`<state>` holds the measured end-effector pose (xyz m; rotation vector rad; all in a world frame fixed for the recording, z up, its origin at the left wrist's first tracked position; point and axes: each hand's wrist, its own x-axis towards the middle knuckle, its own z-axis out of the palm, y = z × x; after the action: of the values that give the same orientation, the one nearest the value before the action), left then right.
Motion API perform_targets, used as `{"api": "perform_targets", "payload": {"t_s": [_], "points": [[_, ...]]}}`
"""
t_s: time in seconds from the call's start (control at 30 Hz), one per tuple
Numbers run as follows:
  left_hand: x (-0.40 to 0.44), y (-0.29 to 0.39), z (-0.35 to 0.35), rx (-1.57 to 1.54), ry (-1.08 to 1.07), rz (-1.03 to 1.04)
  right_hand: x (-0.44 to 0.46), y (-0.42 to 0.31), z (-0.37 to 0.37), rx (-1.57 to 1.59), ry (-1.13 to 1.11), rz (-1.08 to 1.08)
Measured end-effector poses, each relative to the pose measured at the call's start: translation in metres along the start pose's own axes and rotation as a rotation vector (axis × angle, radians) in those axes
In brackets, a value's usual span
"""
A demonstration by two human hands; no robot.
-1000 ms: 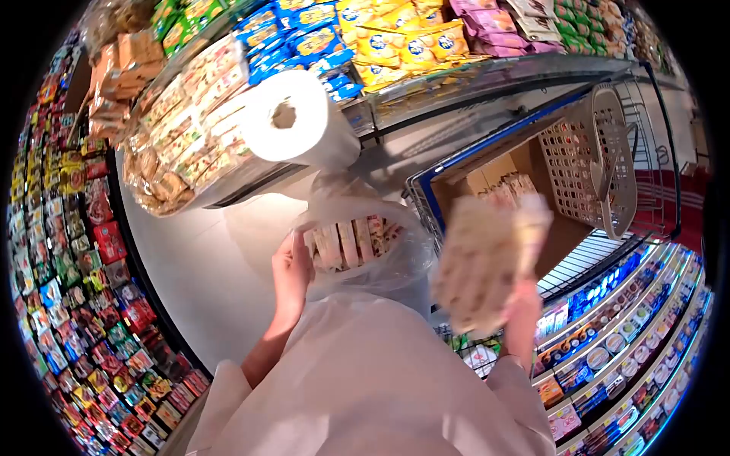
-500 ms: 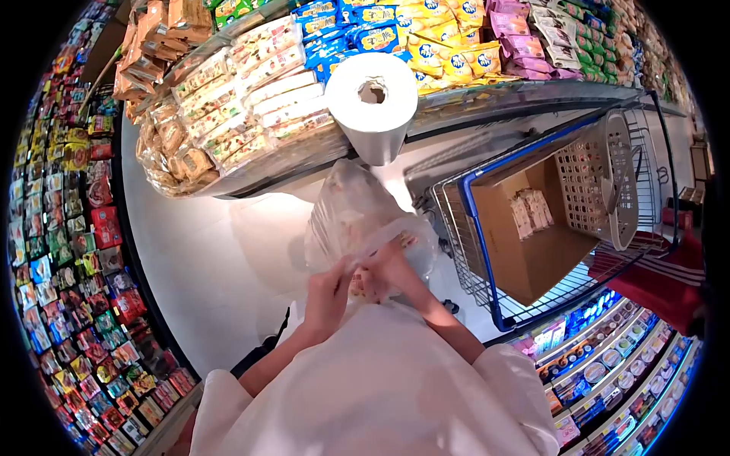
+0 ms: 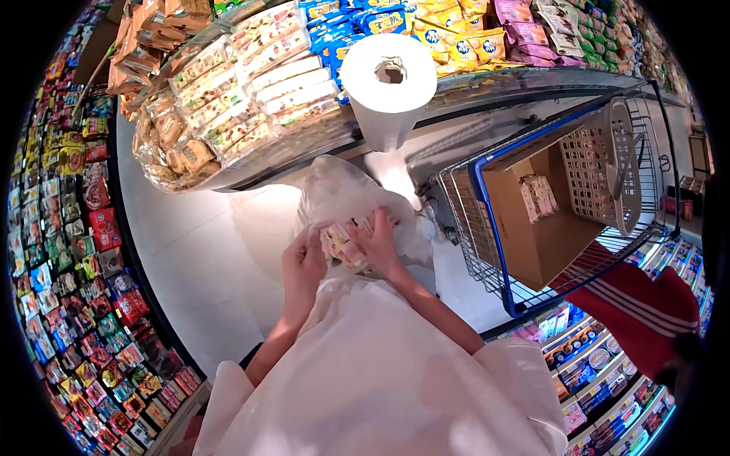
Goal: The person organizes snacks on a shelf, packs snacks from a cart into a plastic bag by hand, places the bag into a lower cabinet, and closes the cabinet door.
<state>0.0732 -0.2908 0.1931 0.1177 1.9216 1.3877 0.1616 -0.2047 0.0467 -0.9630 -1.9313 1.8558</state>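
A translucent plastic bag (image 3: 334,186) hangs in front of my body, its mouth spread toward me. Inside it lie several small snack packs (image 3: 334,243) in white and pink wrappers. My left hand (image 3: 304,262) is closed on the bag's left edge, with the fingers pinched together. At the mouth of the bag, my right hand (image 3: 374,242) has its fingers curled over the packs and grips them; its fingertips are partly hidden among the wrappers.
A large roll of plastic bags (image 3: 389,99) stands before a display of bagged snacks (image 3: 281,68). To the right is a shopping cart (image 3: 487,205) holding a cardboard box (image 3: 525,243) and a plastic basket (image 3: 585,175). A person's red sleeve (image 3: 639,304) is beside it. Packed shelves (image 3: 76,266) line the left.
My hands have moved apart, and the bag's mouth is wider, showing more of the packs. My right hand now rests on them. The red sleeve has come further into view beside the cart.
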Motion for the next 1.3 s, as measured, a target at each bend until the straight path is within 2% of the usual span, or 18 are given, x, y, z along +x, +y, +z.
{"api": "perform_targets", "payload": {"t_s": [0.07,0.13,0.17,0.23,0.27,0.33,0.37,0.43,0.5,0.63,0.73,0.8,0.93,1.0,1.1,1.17,1.2,1.3], "points": [[0.001,0.008,-0.008,-0.143,-0.009,-0.036,-0.007,-0.004,-0.005,0.190,0.060,-0.005],[0.001,0.010,-0.014,-0.166,-0.002,-0.038,-0.013,0.003,-0.012,-0.222,0.084,-0.187],[0.000,0.010,-0.016,-0.187,0.001,-0.045,-0.018,0.002,-0.020,-0.223,0.084,-0.189],[0.002,0.012,-0.019,-0.204,0.008,-0.045,-0.026,0.000,-0.038,-0.092,0.306,0.065],[0.001,0.012,-0.020,-0.219,0.015,-0.051,-0.028,0.006,-0.042,-0.096,0.305,0.065],[0.003,0.012,-0.022,-0.229,0.012,-0.046,-0.031,0.031,-0.048,-0.494,0.590,0.129],[0.004,0.012,-0.022,-0.235,0.008,-0.039,-0.034,0.055,-0.050,-0.501,0.593,0.130],[0.009,0.013,-0.023,-0.254,0.019,-0.036,-0.039,0.099,-0.053,0.147,-0.006,0.643],[0.013,0.012,-0.028,-0.269,0.033,-0.037,-0.043,0.055,-0.045,0.363,0.047,0.676],[0.027,0.003,-0.054,-0.274,0.189,0.061,-0.027,-0.039,-0.087,0.582,-0.012,0.577],[0.047,-0.016,-0.093,-0.367,0.271,0.101,-0.029,-0.086,-0.087,0.431,-0.137,0.542],[0.050,-0.029,-0.106,-0.181,0.362,0.187,-0.040,-0.105,-0.069,0.394,-0.357,0.649],[0.062,-0.056,-0.111,0.110,0.473,0.205,-0.043,-0.130,-0.105,0.414,-0.326,0.516],[0.058,-0.050,-0.103,0.352,0.599,0.387,-0.053,-0.132,-0.084,0.368,-0.378,0.560],[0.042,-0.058,-0.078,0.359,0.465,0.236,-0.048,-0.150,-0.106,0.324,-0.444,0.530],[0.018,-0.026,-0.067,0.284,0.453,0.365,-0.047,-0.181,-0.133,0.344,-0.420,0.378],[-0.005,0.003,-0.055,0.050,0.372,0.265,-0.048,-0.196,-0.147,0.410,-0.400,0.334],[-0.065,0.068,-0.023,-0.022,0.225,0.482,-0.056,-0.233,-0.198,0.808,-0.350,0.005]]}}
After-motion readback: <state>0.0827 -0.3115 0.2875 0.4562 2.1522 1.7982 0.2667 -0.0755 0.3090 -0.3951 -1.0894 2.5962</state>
